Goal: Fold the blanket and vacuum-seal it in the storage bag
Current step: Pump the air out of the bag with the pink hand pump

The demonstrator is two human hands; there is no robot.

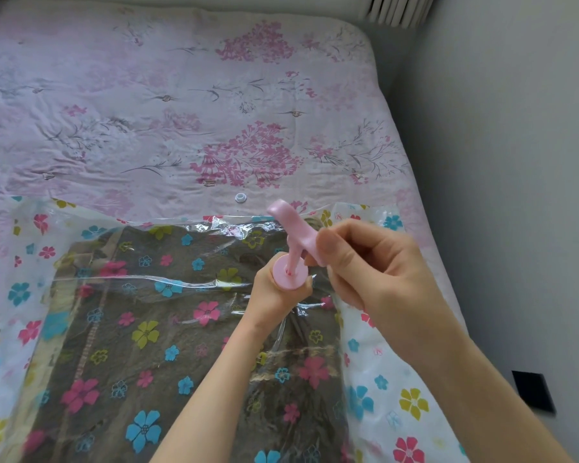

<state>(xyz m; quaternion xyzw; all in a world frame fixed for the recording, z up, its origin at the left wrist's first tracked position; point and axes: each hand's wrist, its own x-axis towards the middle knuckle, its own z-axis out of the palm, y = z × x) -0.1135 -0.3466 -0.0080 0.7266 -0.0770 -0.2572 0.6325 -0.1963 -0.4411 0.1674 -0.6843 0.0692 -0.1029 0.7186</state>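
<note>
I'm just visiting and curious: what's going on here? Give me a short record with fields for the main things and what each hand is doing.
setting: bed with a pink floral cover
storage bag: clear, flower-printed storage bag lying flat on the bed
blanket: dark folded blanket inside the bag
pump: pink hand pump standing on the bag, handle raised
left hand: left hand grips the pump's barrel
right hand: right hand grips the pump's T-handle
loose item: small white cap on the bed, beyond the bag
</note>
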